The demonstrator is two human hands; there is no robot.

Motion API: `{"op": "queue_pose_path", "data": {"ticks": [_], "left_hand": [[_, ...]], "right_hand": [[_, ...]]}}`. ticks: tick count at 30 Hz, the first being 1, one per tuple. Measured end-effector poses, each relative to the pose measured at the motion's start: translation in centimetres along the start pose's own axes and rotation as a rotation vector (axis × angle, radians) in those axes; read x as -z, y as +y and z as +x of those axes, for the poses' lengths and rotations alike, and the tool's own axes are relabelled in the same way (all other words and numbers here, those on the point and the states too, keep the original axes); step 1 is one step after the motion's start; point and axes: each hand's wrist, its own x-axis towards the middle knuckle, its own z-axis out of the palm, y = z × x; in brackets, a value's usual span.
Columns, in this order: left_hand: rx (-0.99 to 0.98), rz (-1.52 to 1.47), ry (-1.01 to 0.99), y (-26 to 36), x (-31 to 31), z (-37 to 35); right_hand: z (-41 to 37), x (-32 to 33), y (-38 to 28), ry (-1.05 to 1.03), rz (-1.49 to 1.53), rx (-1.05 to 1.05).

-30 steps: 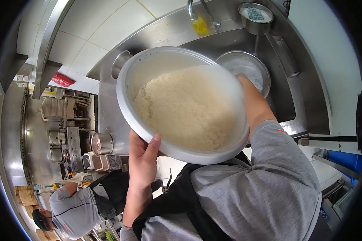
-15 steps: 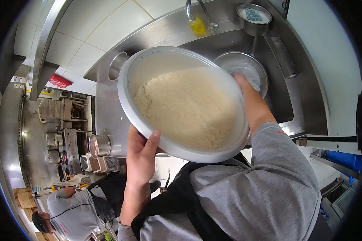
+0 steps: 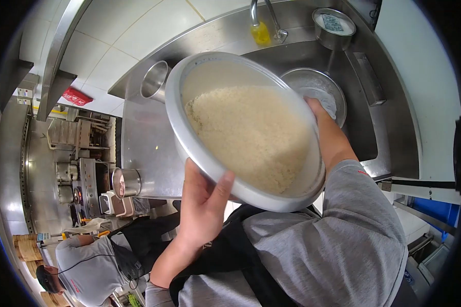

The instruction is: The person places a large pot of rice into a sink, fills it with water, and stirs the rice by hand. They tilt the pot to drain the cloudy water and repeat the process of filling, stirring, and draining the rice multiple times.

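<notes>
A large pale tub [image 3: 178, 115] hangs tilted in front of the body, its mouth toward the camera. White rice [image 3: 248, 130] lies inside it, reaching well up the left side. My left hand [image 3: 205, 204] grips the near left rim, thumb over the edge and fingers under the outside. At the far right rim my right hand [image 3: 320, 110] holds on, most of its fingers hidden behind the tub. Beyond that hand, a metal bowl [image 3: 341, 97] with something whitish and translucent in it sits in the sink [image 3: 366, 130].
A metal pot [image 3: 155, 81] stands at the counter's back left, another [image 3: 127, 182] at its left edge. Behind the sink are a faucet [image 3: 254, 13], a yellow bottle [image 3: 261, 35] and a round container [image 3: 334, 40]. A co-worker [image 3: 89, 263] is at lower left.
The tub has shifted to the right and tips a little more steeply. Both hands moved with it, the left one farther. The co-worker's body has shifted slightly.
</notes>
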Motion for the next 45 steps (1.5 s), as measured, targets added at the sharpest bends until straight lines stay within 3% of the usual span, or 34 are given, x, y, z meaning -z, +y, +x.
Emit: {"op": "queue_pose_path", "data": {"ticks": [7,10,17,20,23,26,30,31,32,34,35,37,38,40,42,44,45], "left_hand": [[-0.046,0.043,-0.064,-0.3,0.7,-0.4],[-0.051,0.006,-0.078,-0.9,1.5,-0.6],[0.049,-0.146,0.243,-5.7,8.6,-0.9],[0.054,-0.204,0.316,-9.8,11.3,-1.7],[0.042,-0.366,0.414,-14.4,13.7,-1.5],[0.149,-0.452,0.538,-17.1,14.9,-0.1],[0.151,-0.462,0.636,-18.3,16.0,3.9],[0.136,-0.461,0.629,-18.6,16.4,5.1],[0.119,-0.458,0.624,-18.6,16.7,6.5],[0.090,-0.471,0.642,-18.1,16.6,9.1],[0.070,-0.454,0.651,-17.9,16.5,10.4],[0.047,-0.439,0.677,-17.3,16.2,13.0],[0.036,-0.423,0.679,-16.9,16.1,14.2],[0.017,-0.392,0.683,-16.6,15.6,16.0],[0.033,-0.378,0.691,-16.7,15.6,17.7],[0.038,-0.354,0.692,-16.2,15.6,19.3],[0.055,-0.322,0.717,-15.9,15.5,20.0]], "right_hand": [[6.1,2.1,4.6,-0.073,0.027,-0.014],[1.8,1.5,2.1,-0.095,0.072,-0.069],[-6.8,-0.4,-4.8,-0.207,0.514,-0.048],[-10.0,-0.3,-4.5,-0.205,0.604,0.022],[-16.3,-1.1,-3.0,-0.240,0.793,-0.037],[-19.8,-2.9,-3.2,-0.298,0.873,0.016],[-20.4,-5.7,-5.7,0.060,0.713,0.144],[-20.5,-6.7,-6.8,0.140,0.807,0.098],[-19.0,-6.4,-6.9,0.131,0.797,0.106],[-14.6,-5.5,-7.0,0.336,0.631,0.362],[-15.2,-5.8,-10.5,0.464,0.752,0.393],[-16.5,-4.7,-16.6,0.311,0.998,0.591],[-17.5,-5.5,-19.7,0.303,0.918,0.857],[-16.0,-7.6,-22.2,0.312,0.629,1.169],[-15.4,-12.4,-21.0,0.063,-0.295,1.332],[-18.2,-13.4,-20.2,-0.623,-0.954,1.331],[-18.3,-12.6,-21.8,-0.628,-0.942,1.338]]}}
